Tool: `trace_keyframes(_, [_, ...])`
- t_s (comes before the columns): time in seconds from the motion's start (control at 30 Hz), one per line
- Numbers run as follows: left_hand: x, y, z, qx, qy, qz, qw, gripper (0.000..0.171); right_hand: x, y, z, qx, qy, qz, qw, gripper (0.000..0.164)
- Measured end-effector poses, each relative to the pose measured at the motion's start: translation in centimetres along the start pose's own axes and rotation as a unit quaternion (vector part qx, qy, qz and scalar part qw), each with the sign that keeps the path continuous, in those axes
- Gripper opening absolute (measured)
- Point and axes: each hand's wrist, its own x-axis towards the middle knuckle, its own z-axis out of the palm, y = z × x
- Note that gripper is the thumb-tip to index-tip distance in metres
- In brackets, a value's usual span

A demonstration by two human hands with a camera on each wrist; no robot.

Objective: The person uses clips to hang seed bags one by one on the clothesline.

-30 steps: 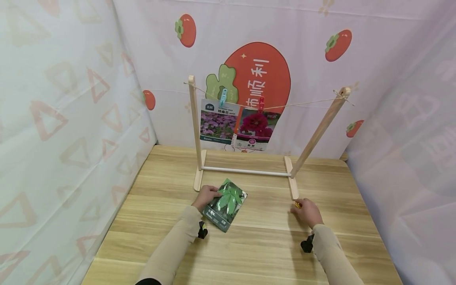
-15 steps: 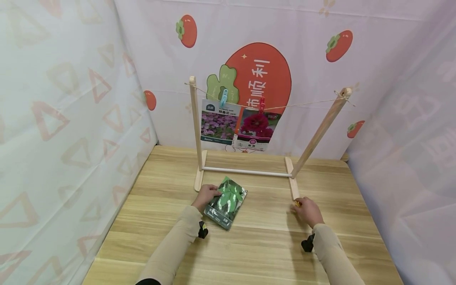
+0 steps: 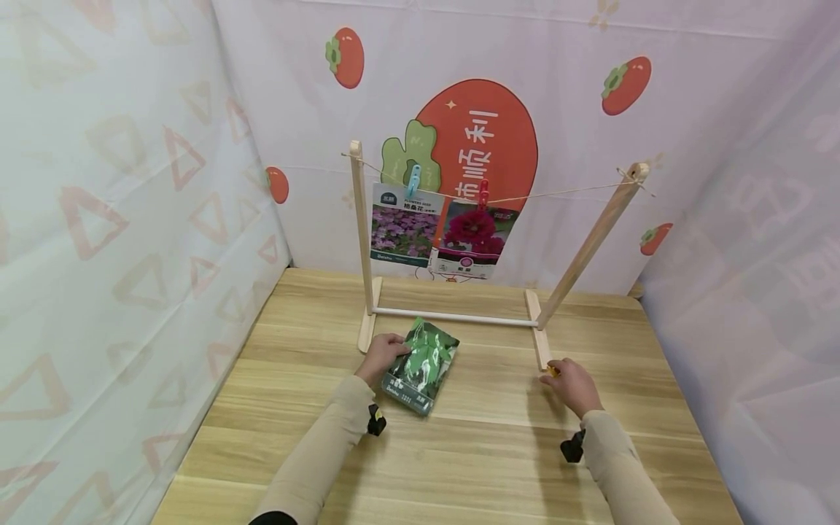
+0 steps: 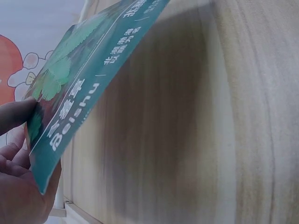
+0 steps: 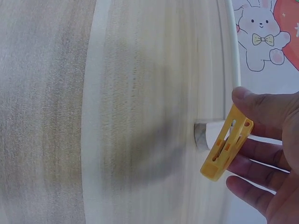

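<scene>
My left hand [image 3: 383, 358] pinches the left edge of a green seed packet [image 3: 423, 368] with a leaf picture, thumb on its front. In the left wrist view the packet [image 4: 88, 70] is tilted above the table, its shadow below. A yellow clothespin [image 5: 226, 143] is held between thumb and fingers of my right hand [image 3: 574, 386], by the right foot of the wooden stand. On the stand's string [image 3: 564, 192] hang two other packets: a purple-flower packet [image 3: 405, 230] under a blue clothespin [image 3: 414, 179] and a magenta-flower packet [image 3: 474, 237] under a red clothespin [image 3: 483, 192].
The stand has a left post [image 3: 362, 240], a right post [image 3: 590, 244] and a white crossbar [image 3: 453, 317] low between them. It stands at the back of the wood-grain table [image 3: 472, 452]. Printed cloth walls [image 3: 131, 219] enclose the left, back and right.
My left hand has lifted the green packet slightly and shifted it up and to the right, tilting it. My right hand has moved slightly to the right with the yellow clothespin.
</scene>
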Motion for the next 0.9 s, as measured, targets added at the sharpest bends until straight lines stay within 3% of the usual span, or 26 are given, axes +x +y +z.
trace_keyframes(0.37, [-0.1,1.6,0.3,0.036,0.004,0.017,0.9992,0.027,-0.1,-0.4,-0.9,0.0,0.039,-0.037,0.999,0.036])
trace_keyframes(0.9, [-0.5,3.3,0.1,0.014,-0.009,0.03,0.9994,0.026,-0.3,-1.5,-3.2,0.007,0.055,-0.038,0.998,0.039])
